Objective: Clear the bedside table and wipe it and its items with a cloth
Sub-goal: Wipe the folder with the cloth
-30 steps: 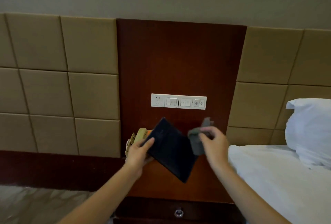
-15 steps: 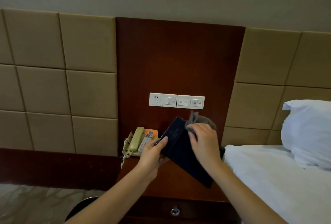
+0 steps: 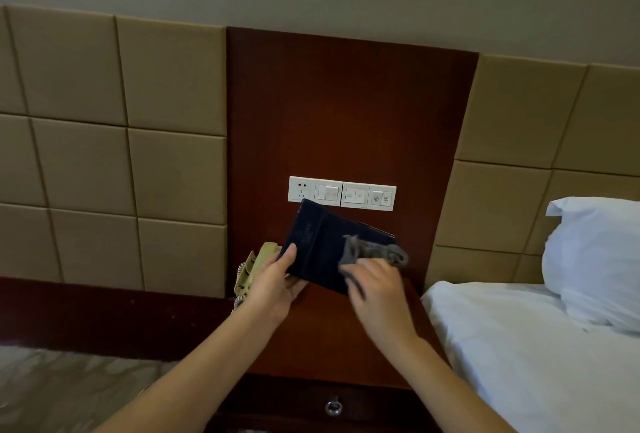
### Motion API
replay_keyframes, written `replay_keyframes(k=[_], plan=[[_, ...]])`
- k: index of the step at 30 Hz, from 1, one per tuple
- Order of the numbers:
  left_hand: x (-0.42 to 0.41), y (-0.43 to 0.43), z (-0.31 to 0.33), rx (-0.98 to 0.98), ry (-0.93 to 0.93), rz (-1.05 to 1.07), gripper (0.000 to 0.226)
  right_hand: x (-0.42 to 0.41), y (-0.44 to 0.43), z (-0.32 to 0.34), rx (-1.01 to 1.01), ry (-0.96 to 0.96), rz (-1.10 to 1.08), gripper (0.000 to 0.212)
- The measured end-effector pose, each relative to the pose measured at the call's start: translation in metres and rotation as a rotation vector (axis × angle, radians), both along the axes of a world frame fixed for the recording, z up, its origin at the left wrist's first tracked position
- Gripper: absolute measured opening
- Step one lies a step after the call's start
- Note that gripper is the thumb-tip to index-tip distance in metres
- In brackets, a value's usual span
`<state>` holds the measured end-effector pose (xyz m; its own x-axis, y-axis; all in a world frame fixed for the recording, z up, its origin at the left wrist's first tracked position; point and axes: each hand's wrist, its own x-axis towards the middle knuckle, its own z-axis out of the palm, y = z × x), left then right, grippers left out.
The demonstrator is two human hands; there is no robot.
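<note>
Beige padded wall panels (image 3: pixel 86 162) flank a white-sheeted bed (image 3: pixel 519 346) and a reddish-brown wooden bench (image 3: pixel 322 339). Above the bench, a flat dark navy folder (image 3: pixel 318 245) is held tilted, clear of the top. The left hand (image 3: pixel 273 280) clamps its lower left corner, thumb on the face. The right hand (image 3: pixel 377 287), motion-blurred, grips a crumpled grey cloth (image 3: pixel 377 252) against the folder's right part. A beige corded telephone (image 3: pixel 256 266) sits at the bench's left rear, partly hidden behind the left hand.
</note>
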<state>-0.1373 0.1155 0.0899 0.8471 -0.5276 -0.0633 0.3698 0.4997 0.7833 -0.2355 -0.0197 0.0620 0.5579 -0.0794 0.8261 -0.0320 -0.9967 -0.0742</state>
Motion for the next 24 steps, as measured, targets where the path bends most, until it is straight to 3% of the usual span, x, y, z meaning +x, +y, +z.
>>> replay_keyframes(k=[2,4,6,8,10,11,13,15,17,20,22,24], plan=[[-0.003,-0.001,-0.002,-0.004,-0.003,-0.016,0.016,0.003,0.012,-0.001,-0.157,0.051,0.099,0.023],[-0.001,0.005,-0.003,-0.008,0.013,-0.018,0.017,0.004,-0.005,0.003,-0.140,0.043,0.111,0.020],[0.005,0.014,-0.005,0.009,0.005,-0.012,0.019,0.000,-0.029,0.008,0.235,-0.061,0.031,0.017],[0.013,0.022,-0.005,0.015,-0.007,-0.010,0.019,-0.007,-0.043,0.015,0.862,-0.206,0.033,0.015],[0.019,0.026,-0.003,-0.001,0.001,-0.026,0.023,-0.011,-0.037,0.024,1.494,-0.352,0.301,0.009],[0.021,0.026,-0.001,-0.008,0.007,-0.036,0.027,-0.013,-0.030,0.029,1.696,-0.337,0.468,0.014],[0.021,0.025,0.001,-0.019,0.012,-0.060,0.033,-0.016,-0.015,0.038,1.837,-0.193,0.682,0.032],[0.020,0.027,0.001,-0.032,0.001,-0.097,0.035,-0.015,-0.003,0.042,1.710,-0.074,0.695,0.030],[0.020,0.029,-0.002,0.024,-0.027,-0.118,0.033,-0.015,0.002,0.044,1.444,-0.066,0.554,0.021],[0.028,0.033,-0.001,0.204,0.022,-0.119,0.040,-0.015,0.008,0.042,0.785,-0.021,0.359,0.028],[0.036,0.035,0.004,0.164,0.145,-0.199,0.073,-0.013,0.014,0.030,0.296,0.000,0.329,0.030],[0.041,0.035,0.008,0.118,0.180,-0.230,0.087,-0.014,0.022,0.016,-0.065,0.095,0.329,0.034]])
